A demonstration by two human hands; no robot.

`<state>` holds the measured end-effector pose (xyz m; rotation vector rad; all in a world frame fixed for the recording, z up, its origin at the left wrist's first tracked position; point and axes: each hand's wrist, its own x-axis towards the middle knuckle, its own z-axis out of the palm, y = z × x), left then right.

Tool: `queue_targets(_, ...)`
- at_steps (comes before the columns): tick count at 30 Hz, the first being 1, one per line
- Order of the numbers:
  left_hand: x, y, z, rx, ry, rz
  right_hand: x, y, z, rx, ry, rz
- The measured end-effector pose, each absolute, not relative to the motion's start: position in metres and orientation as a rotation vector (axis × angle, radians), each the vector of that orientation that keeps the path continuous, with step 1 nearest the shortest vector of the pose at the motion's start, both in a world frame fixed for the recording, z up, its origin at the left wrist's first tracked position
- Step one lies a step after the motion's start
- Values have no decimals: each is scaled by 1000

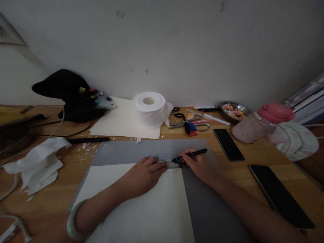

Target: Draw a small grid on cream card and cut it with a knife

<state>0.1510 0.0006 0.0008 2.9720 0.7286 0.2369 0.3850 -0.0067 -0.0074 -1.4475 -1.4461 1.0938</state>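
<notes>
A sheet of cream paper [157,209] lies over a grey cutting mat [131,152]. My left hand [149,172] rests on the sheet's top edge, fingers stretched to the right and pressing down. Its fingertips touch a small clear strip [173,164], perhaps a ruler, partly hidden under them. Just below the strip, a small rectangle is drawn on the paper. Closed around a black pen [192,153], my right hand [198,165] holds the tip against the strip near the sheet's upper right corner.
Behind the mat stand a toilet paper roll [149,109] on spare sheets [111,123], scissors [178,125], keys and markers. Rightward are two phones [229,144], a pink-lidded bottle [253,126] and a metal bowl [246,109]. Crumpled tissue [40,162], paper scraps and cables lie left.
</notes>
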Motion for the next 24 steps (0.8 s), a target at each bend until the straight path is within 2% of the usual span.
queue_targets(24, 150, 1, 2, 2976, 731, 236, 385, -5, -1, -1481, -1274, 1146)
